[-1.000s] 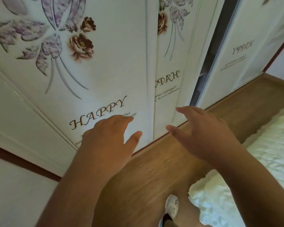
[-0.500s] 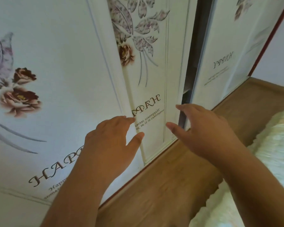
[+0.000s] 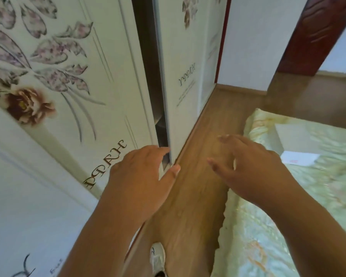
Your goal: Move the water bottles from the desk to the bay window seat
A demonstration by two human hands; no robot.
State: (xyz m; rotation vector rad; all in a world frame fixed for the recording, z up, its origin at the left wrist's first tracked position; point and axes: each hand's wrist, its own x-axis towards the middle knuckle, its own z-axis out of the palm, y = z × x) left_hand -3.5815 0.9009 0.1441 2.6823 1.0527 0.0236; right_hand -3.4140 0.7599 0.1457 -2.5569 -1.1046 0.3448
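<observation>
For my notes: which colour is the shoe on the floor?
White shoe, seen in the head view, near the bottom edge.

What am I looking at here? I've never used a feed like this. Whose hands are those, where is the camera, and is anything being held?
There is no machine: the camera sits on a person's head and looks forward and down, so you see that person's own arms reaching out. The left hand and the right hand are both open, fingers spread, holding nothing. To the left stands a white wardrobe with printed flowers and the word HAPPY; its sliding doors leave a dark gap. Below is a wooden floor, with the person's white shoe on it. On the right is a bed with a pale patterned cover and white paper items lying on it. No water bottles, desk or window seat are in view.
</observation>
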